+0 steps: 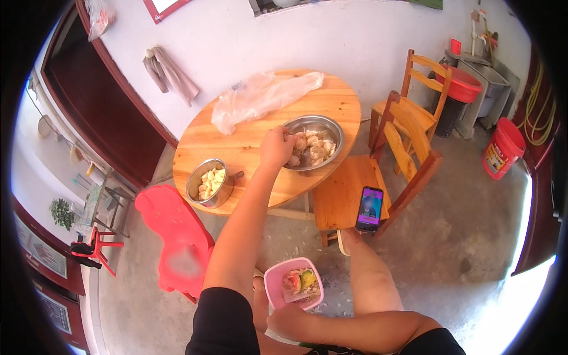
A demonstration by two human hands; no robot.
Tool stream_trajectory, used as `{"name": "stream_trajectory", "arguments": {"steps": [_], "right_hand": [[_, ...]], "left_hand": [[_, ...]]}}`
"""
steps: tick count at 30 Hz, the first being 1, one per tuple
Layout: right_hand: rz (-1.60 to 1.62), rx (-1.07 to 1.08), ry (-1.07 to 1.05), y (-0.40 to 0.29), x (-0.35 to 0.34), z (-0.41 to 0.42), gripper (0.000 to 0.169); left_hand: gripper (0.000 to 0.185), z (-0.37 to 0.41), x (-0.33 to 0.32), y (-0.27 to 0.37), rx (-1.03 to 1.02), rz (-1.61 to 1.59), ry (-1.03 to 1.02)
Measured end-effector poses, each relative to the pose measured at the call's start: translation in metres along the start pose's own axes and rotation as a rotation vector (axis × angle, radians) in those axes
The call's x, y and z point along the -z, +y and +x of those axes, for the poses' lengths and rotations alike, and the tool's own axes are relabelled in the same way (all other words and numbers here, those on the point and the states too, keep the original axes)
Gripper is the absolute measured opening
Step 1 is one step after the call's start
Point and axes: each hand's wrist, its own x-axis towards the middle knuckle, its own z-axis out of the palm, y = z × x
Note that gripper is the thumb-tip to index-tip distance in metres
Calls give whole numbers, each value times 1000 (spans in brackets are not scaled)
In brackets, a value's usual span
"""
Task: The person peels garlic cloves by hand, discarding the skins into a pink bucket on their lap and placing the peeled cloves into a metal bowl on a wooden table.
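My left hand reaches across the round wooden table to the left rim of a steel bowl. Garlic bulbs lie in this bowl. The fingertips are partly hidden, so what they grip is unclear. Farther left, a steel pot with a dark handle holds peeled garlic cloves. Down near my lap, my right hand is curled at the near edge of a pink waste bin. Whether it holds anything cannot be seen. Garlic skins and red, yellow and green scraps fill the bin's bottom.
A crumpled plastic bag covers part of the table's far side. A lit phone rests on a wooden chair at the right. A red plastic chair stands left. Beyond are another wooden chair and a red bucket.
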Motion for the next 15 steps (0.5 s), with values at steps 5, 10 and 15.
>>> {"name": "stream_trajectory", "arguments": {"steps": [5,10,15], "right_hand": [[14,35,-16,5,14,-5,14],[-120,57,-62,12,-14,-2,14],[-158,17,-112,12,-54,15,16]], "left_hand": [[22,-6,6,19,-250,341,106],[31,9,-9,37,-286,145,-178],[41,23,-29,27,-357,279,-292]]}}
